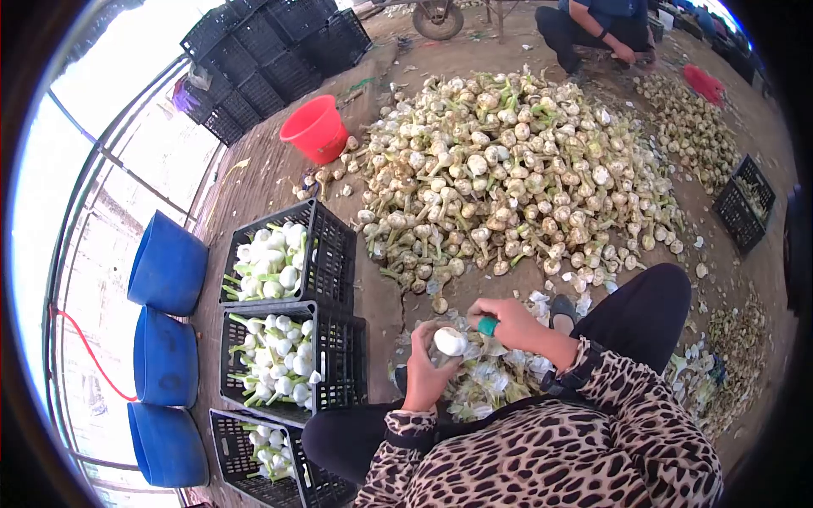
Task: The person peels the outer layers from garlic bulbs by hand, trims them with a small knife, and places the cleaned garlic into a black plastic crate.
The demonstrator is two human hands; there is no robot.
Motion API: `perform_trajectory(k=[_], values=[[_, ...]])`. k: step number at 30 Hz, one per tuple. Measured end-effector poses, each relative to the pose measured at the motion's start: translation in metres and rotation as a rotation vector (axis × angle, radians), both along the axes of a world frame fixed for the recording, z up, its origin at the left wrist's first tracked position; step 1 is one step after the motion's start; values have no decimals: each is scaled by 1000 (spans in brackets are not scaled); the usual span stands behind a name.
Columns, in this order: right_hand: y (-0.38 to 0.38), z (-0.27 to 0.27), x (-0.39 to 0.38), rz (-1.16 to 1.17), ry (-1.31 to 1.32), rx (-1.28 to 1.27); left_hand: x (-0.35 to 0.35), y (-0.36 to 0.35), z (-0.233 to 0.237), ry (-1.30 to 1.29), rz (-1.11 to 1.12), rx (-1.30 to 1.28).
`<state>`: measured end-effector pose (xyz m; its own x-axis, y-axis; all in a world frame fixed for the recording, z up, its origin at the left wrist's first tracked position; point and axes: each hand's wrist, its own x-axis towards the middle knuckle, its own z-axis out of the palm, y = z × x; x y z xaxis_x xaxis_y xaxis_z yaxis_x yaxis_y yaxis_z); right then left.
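Note:
My left hand (423, 364) is closed round a garlic bulb (450, 341) with clean white skin, held up between thumb and fingers above my lap. Just right of it is my right hand (504, 322), its fingers curled in. A green band or piece (487, 326) shows at those fingers; I cannot tell whether they grip a tool. Below both hands, loose garlic peelings (487, 385) lie heaped between my knees. Beyond them rises a big pile of unpeeled garlic (508, 169) with stems and dirty skins.
Black crates (315, 254) of white garlic bulbs stand in a row at my left. Behind them are blue tubs (165, 356). A red bucket (318, 131) stands left of the pile, stacked crates (262, 63) farther back. Another person (597, 34) squats beyond it; a crate (745, 203) sits right.

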<state>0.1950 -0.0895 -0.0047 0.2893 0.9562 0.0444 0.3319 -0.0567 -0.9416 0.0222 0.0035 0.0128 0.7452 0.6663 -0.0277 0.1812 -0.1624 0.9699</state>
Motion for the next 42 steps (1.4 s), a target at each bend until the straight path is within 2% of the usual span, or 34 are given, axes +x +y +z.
perform_trajectory(k=[1,4,5,6,8,11,13,15,18,19,20,23,24,25,26,27,28,29,32,35,38,42], values=[[1,9,-3,-23,195,78,-1,2,-7,57,-4,101],[8,12,-15,2,-78,225,-1,3,-3,117,-4,320],[10,7,-12,-18,-63,251,-6,1,1,174,-20,264],[12,5,-13,-61,-54,150,-9,2,-13,-48,-3,-49],[11,0,-13,-75,-77,-38,-14,1,-14,-224,129,-577],[6,-36,-10,90,-135,-193,-29,14,-22,-408,380,-930],[5,-38,-15,185,-124,-255,-41,22,-29,-517,494,-1138],[1,-62,-16,286,-184,-267,-50,24,-24,-652,517,-1109],[0,-85,-14,358,-140,-343,-67,38,-3,-852,586,-977],[2,-94,-16,380,-179,-314,-83,54,-10,-913,618,-1048],[4,-104,-15,385,-222,-299,-91,63,7,-1040,575,-1046],[-1,-124,-11,378,-210,-305,-103,97,46,-1167,941,-577],[-1,-134,-12,371,-223,-335,-107,107,32,-600,1009,96],[-2,-145,-11,375,-235,-360,-118,111,39,-1267,885,-710],[-4,-157,-9,376,-232,-399,-97,109,53,-1199,1140,-779],[-7,-171,-8,388,-225,-434,-97,109,23,-1112,908,-774],[-8,-182,-8,405,-217,-465,-87,103,13,-1024,682,-756],[-9,-193,-4,473,-222,-471,-68,88,-2,-964,750,-847],[-9,-213,4,478,-334,-640,-22,46,-26,-677,683,-919],[3,-256,15,371,-255,-674,4,24,-36,-433,651,-956],[52,-224,17,224,-287,-486,15,25,-40,-359,639,-999],[134,-252,6,100,-241,-361,21,37,-39,-275,682,-1026]])
